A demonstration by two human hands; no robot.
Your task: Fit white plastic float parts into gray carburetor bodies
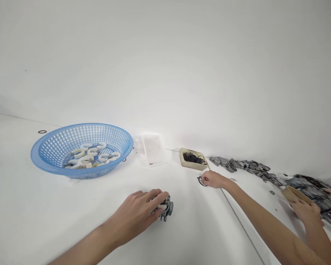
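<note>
My left hand (146,208) is wrapped over a grey metal part (168,209) with a white piece showing near my fingertips, on the white table at lower centre. To the right, my right hand (212,179) pinches a black rubber ring (200,181) at the table surface. Just behind it stands a cream tray (183,162) holding a tangle of black rings (193,158).
A blue basket (46,167) with white C-shaped pieces stands at left, beside a shallow white tray (154,149). Grey metal parts (231,165) line the right. Another person's hand (306,211) holds a tan container (296,194) there. One loose ring (42,131) lies far left.
</note>
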